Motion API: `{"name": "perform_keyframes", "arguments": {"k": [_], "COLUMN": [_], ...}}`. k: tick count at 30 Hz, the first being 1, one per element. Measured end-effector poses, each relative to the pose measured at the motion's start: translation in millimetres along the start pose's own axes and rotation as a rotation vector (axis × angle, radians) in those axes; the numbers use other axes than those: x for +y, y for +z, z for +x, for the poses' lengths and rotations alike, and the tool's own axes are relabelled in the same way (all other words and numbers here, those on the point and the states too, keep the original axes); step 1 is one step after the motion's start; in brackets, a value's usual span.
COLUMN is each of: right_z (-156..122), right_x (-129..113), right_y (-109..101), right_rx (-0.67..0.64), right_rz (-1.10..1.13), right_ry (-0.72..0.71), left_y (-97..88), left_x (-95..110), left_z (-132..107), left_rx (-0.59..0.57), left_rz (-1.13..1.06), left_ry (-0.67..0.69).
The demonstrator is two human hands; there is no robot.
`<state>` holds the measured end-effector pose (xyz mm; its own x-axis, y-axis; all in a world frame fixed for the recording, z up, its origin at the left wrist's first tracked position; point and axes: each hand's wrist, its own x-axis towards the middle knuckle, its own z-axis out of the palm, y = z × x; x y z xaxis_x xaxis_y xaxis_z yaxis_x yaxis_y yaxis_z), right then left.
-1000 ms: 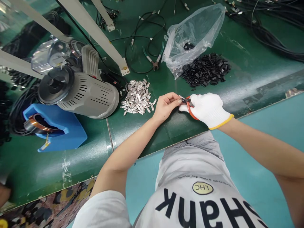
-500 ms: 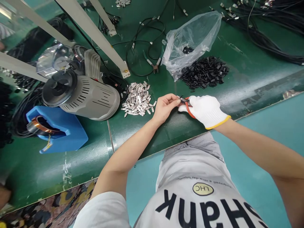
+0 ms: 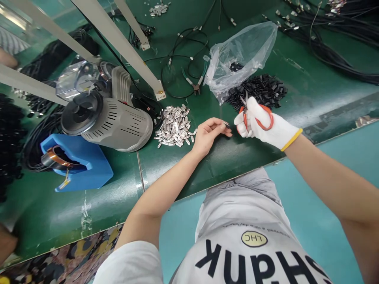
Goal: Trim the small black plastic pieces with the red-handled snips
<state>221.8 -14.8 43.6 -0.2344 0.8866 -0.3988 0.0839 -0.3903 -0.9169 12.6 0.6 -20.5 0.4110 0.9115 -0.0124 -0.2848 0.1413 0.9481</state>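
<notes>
Bare and close to the table, my left hand [image 3: 207, 134] pinches a small metal connector [image 3: 226, 124] with a dark part at its fingertips. My right hand [image 3: 260, 122], in a white knit glove with a yellow cuff, grips red-handled pliers [image 3: 245, 105] whose narrow jaws point up and away from me. The jaws are apart from the connector, near the edge of a heap of small black plastic pieces [image 3: 266, 88]. Left of my bare hand lies a pile of silvery metal connectors [image 3: 174, 125].
A clear plastic bag [image 3: 239, 51] touches the black heap. Green-handled cutters [image 3: 196, 87] and looped cable lie behind. At left stand a grey machine [image 3: 115, 122], a blue tape dispenser [image 3: 97, 169] and metal posts [image 3: 130, 55]. Black cables [image 3: 334, 55] lie far right.
My right hand has pulled the pliers away from the connector, up and to the right, and turned their jaws away from me. My left hand stays nearly in place, still pinching the connector.
</notes>
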Motion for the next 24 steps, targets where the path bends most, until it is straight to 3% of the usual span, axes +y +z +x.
{"name": "perform_keyframes", "arguments": {"k": [4,7,13,18,21,24], "right_z": [2.8,2.5,-5.6,-9.5,-4.8,1.4], "right_x": [-2.9,0.8,13.8,23.1,29.7,33.6], "right_y": [-7.4,-8.7,9.8,23.8,24.5,21.1], "right_rx": [-0.059,-0.015,0.212,0.355,0.388,0.397], "right_rz": [0.158,0.152,-0.156,-0.533,-0.548,-0.402], "right_ry": [0.091,0.083,-0.183,-0.187,-0.198,-0.247], "left_y": [-1.3,-1.7,-1.4,-4.6,-5.5,-3.5], "left_x": [-0.1,-0.7,-1.3,-2.5,-3.7,-5.3], "left_z": [0.2,0.3,0.5,2.5,2.6,1.0], "left_rx": [-0.01,-0.001,0.018,0.031,0.033,0.04], "left_rz": [-0.015,-0.006,0.024,0.009,0.001,0.012], "left_ry": [0.006,0.016,0.006,0.017,0.034,0.037]}}
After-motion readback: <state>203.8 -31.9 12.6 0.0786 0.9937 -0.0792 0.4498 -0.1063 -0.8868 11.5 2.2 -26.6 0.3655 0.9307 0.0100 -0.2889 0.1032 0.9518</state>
